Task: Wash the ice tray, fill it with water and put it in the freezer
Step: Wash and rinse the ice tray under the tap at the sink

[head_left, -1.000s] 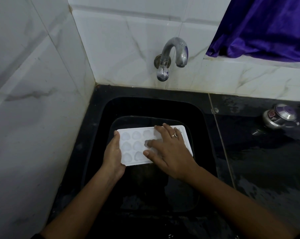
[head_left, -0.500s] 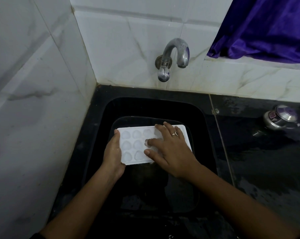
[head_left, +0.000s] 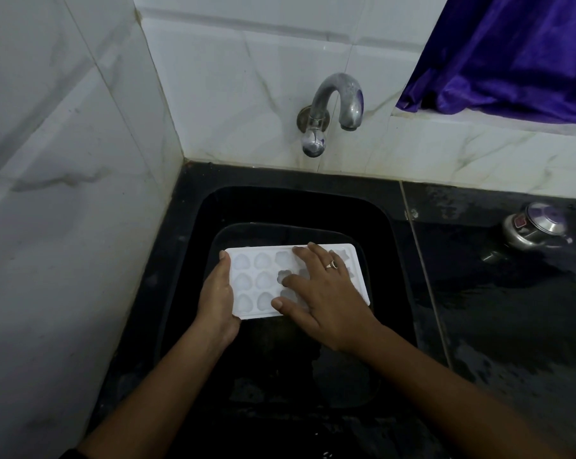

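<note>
Walls (head_left: 64,193): white marble-look tile, left side and back, meeting in a corner above the sink. Counter (head_left: 511,309): black, glossy, wet-looking, to the right of the sink, thin seam line running down it. Curtain (head_left: 511,51): purple, shiny, top right, hanging over a white ledge. Sink (head_left: 187,260): black, rectangular with rounded corners, set in the corner against both walls; inside very dark, bottom hard to read.

Tray (head_left: 250,279): white plastic ice tray, inside the sink, below and in front of the tap, roughly level, long side left to right. Heart-like and flower-like cells in three rows. Cannot tell whether it rests on anything or is only held.

Both forearms bare, coming in from the bottom edge.

Right hand (head_left: 326,293): palm down on the tray's right half, fingers straight and spread wide, covering several cells; index tip at a flower cell in the middle row, thumb out by the near edge. Not gripping.

Left hand (head_left: 217,299): holds the tray's left short end, thumb lying along the top of that edge, palm against the side; fingers hidden underneath.

Tap (head_left: 338,101): dull metal, wall-mounted, curved spout, round knob below it.

Metal lid (head_left: 535,230): shiny, domed, on the counter far right, well apart from the sink; maybe a pot lid, blurred.

Ring (head_left: 331,265): silver, on a right-hand finger.
</note>
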Available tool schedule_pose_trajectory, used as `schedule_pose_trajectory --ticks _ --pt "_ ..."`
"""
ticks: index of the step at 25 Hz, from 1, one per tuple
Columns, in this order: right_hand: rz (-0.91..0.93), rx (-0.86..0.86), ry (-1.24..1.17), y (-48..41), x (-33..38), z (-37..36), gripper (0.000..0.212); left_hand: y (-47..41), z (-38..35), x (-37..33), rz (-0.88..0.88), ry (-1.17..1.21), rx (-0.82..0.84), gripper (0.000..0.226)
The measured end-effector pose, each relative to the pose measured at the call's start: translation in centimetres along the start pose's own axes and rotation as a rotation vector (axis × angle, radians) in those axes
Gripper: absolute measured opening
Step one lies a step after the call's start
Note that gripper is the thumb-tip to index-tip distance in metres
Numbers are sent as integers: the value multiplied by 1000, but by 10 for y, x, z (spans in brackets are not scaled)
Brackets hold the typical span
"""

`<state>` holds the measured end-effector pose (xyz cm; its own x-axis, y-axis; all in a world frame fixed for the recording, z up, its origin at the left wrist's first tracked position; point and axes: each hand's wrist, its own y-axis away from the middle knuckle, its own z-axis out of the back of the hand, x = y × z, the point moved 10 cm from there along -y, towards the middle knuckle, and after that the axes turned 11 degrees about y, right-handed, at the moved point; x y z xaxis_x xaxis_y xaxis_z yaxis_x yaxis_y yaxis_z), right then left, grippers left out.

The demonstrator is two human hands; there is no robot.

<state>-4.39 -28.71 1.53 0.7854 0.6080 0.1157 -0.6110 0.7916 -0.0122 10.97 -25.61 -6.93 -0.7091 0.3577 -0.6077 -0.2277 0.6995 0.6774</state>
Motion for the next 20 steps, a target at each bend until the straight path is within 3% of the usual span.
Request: schedule_pose_trajectory --ticks 20 --pt "-7 37 14 -12 0 2 61 5 2 -6 -3 13 -3 61"
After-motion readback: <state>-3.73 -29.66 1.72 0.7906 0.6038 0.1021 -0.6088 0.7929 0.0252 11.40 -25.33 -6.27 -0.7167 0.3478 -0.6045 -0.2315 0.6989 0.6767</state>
